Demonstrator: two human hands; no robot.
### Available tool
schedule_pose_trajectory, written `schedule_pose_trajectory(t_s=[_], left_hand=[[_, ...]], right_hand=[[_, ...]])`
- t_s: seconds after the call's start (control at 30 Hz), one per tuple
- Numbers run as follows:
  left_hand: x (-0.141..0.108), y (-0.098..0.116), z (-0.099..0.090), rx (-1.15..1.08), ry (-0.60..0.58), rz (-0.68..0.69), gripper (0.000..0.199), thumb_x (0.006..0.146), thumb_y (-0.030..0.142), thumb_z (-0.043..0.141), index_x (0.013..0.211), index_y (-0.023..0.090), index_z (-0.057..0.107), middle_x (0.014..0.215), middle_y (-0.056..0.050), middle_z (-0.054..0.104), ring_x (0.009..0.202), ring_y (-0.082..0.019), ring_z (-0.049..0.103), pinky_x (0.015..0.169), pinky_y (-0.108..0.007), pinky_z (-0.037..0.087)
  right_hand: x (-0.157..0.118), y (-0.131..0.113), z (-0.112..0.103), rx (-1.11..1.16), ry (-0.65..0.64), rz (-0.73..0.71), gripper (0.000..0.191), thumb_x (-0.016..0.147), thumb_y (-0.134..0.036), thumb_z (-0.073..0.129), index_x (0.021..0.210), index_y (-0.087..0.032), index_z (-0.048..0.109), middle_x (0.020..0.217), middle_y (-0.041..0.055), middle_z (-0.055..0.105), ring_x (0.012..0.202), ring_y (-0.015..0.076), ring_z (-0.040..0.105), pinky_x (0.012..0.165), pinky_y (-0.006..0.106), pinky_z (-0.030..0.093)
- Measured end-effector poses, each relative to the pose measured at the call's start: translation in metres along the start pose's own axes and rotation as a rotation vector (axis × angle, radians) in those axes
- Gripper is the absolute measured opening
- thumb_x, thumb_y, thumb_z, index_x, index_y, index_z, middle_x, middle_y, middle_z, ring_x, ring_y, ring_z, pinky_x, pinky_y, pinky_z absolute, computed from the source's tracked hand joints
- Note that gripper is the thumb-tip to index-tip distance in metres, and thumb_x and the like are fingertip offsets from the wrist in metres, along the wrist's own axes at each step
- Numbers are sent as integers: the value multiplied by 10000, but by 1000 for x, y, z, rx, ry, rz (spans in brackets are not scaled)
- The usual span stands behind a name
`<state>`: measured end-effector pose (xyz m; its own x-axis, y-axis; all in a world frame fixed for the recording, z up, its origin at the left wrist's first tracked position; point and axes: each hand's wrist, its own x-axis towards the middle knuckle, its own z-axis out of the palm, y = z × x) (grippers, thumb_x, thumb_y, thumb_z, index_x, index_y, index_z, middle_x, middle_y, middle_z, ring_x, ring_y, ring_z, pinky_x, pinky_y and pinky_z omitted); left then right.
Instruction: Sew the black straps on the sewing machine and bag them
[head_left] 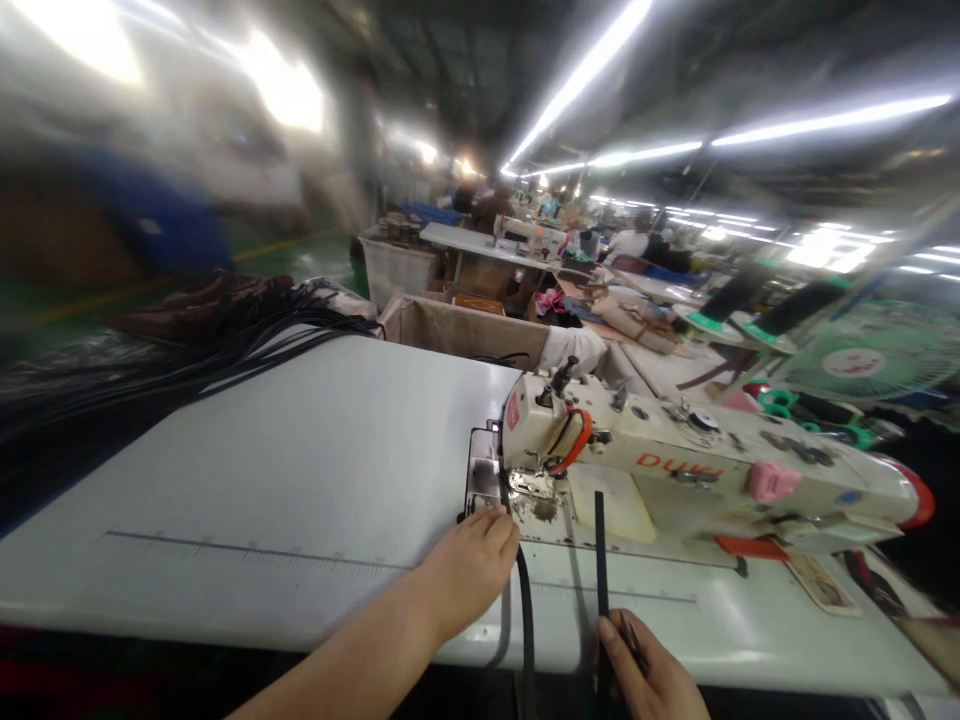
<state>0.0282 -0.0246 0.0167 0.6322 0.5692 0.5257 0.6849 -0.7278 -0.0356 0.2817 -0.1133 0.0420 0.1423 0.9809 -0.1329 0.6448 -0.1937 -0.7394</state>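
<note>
Beside the needle area of a white sewing machine (637, 450), my left hand (472, 560) has its fingers closed on a black strip (526, 620). That strip runs from the presser foot toward the table's front edge and hangs over it. At the front edge, my right hand (649, 665) grips the lower part of another black strip (601, 550), whose free end points up over the machine bed. A small dark tool, partly hidden, also shows between the right fingers.
Many black strips (247, 345) lie across the back left of the white table (322, 450). A fabric-lined bin (465, 335) stands behind it. Thread cones (799, 308) and a green fan (862, 350) are at the right. People sit at machines farther back.
</note>
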Motion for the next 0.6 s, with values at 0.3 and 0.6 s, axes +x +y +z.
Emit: schedule_pose_trajectory(t_s=[0.3,0.6], left_hand=[[1,-1,-2,-18,-22,2,261,944,76,570,1200,96,622,1178,-111,699,1138,-244,675,1099,-355,496],[2,0,-6,-14,-57,-10,242,966,88,538,1191,115,623,1190,-107,697,1134,-232,675,1096,-347,492]], right_hand=[[11,-5,10,61,22,-8,529,853,-684,534,1021,-220,724,631,10,677,664,232,683,660,299,546],[14,-11,10,100,-43,-30,610,888,-624,584,1267,-164,715,706,35,717,706,241,704,728,314,581]])
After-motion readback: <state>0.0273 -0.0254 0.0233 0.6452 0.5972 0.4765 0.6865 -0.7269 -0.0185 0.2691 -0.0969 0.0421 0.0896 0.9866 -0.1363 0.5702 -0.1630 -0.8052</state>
